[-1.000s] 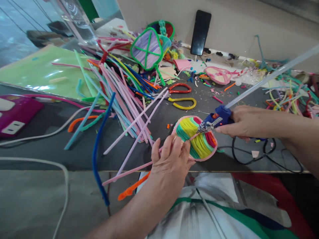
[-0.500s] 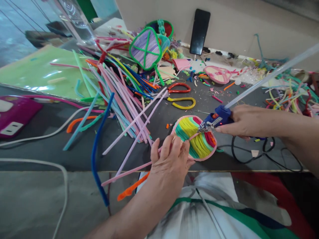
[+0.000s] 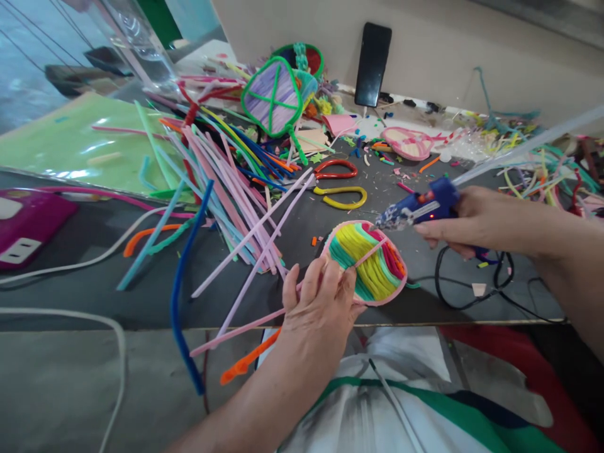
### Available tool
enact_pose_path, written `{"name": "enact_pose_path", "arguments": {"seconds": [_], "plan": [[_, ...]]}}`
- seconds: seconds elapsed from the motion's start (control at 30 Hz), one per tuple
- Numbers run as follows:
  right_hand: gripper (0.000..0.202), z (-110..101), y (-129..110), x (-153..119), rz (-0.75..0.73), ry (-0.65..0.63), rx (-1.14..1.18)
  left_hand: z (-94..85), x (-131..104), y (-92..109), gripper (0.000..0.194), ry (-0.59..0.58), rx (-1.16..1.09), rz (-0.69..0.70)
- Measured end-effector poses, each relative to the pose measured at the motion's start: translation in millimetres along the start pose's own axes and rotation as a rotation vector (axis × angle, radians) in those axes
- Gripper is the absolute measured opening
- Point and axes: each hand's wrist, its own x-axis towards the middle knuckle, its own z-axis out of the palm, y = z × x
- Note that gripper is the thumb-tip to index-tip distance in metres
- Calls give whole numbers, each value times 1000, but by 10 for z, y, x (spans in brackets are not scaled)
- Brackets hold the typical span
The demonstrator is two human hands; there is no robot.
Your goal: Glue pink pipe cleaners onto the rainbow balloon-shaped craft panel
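Observation:
My right hand [image 3: 462, 217] is wrapped round a blue hot glue gun [image 3: 425, 204] with a long clear glue stick [image 3: 523, 148] in its back. The gun's foil-wrapped nozzle hangs just above the far right edge of a rounded craft piece [image 3: 372, 277]. That piece has yellow, teal and magenta stripes and a pink pipe-cleaner rim. A pink pipe cleaner [image 3: 370, 253] runs across its face. My left hand [image 3: 323, 292] presses down on the piece's left side, its fingers bent over the pink pipe cleaner, whose other end sticks out past the table edge.
Scissors [image 3: 340, 196] with red and yellow handles lie behind the piece. A bundle of pipe cleaners [image 3: 231, 189] spreads to the left, near a magenta power strip [image 3: 33, 223]. A phone [image 3: 372, 65] leans on the wall. Black cable [image 3: 441, 292] coils at right.
My right hand has drawn the glue gun up and to the right, off the pink pipe cleaner, uncovering its end on the striped piece. My left hand stays in place on the piece.

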Motion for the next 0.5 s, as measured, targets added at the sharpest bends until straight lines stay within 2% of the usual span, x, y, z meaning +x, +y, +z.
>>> {"name": "enact_pose_path", "arguments": {"seconds": [0.1,0.17,0.4,0.5], "plan": [[54,17,164,-131,-29,93,301,-5,11,-1,41,8,3,-4],[51,123,253,-218,-39,100,453,-11,16,-4,42,-9,3,-3],[37,800,534,-314,-50,75,1094,-52,33,23,39,-61,-26,-38],[36,1006,631,-300,-30,23,1149,-56,43,37,39,-78,-24,-48]]}}
